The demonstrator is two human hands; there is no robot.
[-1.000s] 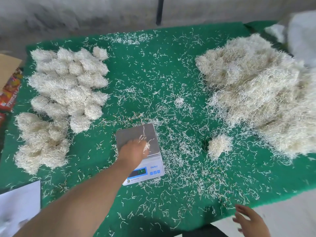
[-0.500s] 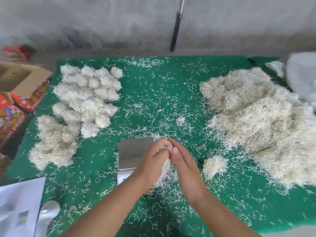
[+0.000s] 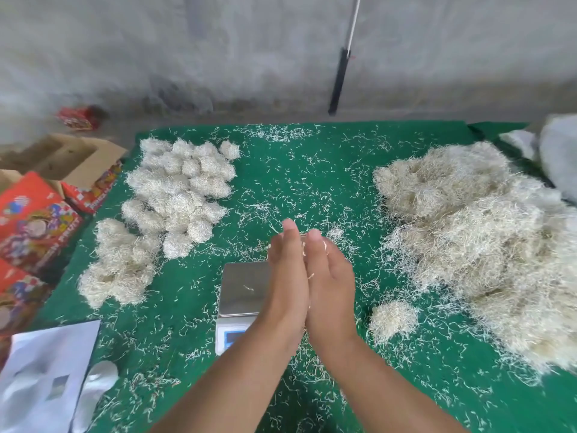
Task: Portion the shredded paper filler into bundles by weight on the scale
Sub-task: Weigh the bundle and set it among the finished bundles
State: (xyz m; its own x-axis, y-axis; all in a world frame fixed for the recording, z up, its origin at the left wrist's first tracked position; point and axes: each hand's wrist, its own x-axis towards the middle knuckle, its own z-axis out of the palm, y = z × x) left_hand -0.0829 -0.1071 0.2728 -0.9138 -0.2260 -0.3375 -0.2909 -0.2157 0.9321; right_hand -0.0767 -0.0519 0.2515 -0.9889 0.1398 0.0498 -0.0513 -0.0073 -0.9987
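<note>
Green surface [image 3: 299, 189] around the scale [image 3: 240, 289]: left hand [image 3: 285, 276] and right hand [image 3: 327, 276], fingers straight, press filler above it; roll firmly, shedding nothing.

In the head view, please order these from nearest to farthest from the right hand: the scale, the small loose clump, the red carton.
From the right hand:
1. Scale, just left, partly under the hands.
2. Small loose clump, on the right.
3. Red carton, far left, off the green mat.
</note>
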